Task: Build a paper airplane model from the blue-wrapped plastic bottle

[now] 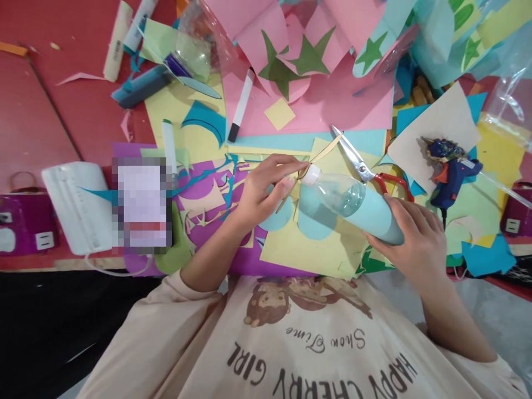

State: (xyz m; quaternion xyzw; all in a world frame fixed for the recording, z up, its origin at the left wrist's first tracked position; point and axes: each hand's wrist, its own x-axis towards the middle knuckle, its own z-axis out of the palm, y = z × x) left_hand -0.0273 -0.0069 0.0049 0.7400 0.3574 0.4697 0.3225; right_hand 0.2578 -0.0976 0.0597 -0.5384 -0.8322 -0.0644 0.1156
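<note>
A clear plastic bottle (pixel 338 191) with a white cap lies tilted above the paper, its lower part wrapped in light blue paper (pixel 376 216). My right hand (pixel 415 238) is closed around the wrapped base. At the neck, my left hand (pixel 270 188) pinches a thin pale yellow paper strip (pixel 330 148) against the cap, and the strip's ends stick out on both sides. Just beyond the bottle rest red-handled scissors (pixel 361 169), blades partly apart. Light blue cut-out pieces (pixel 318 213) show beneath the bottle on a yellow sheet (pixel 291 252).
A blue glue gun (pixel 446 177) lies at the right, its nozzle over a pale sheet. A phone (pixel 143 205) and a white device (pixel 78 208) with a cable are at the left. Pink paper shapes with green stars (pixel 282 66) stand at the back. Markers (pixel 241 105) and scraps surround them.
</note>
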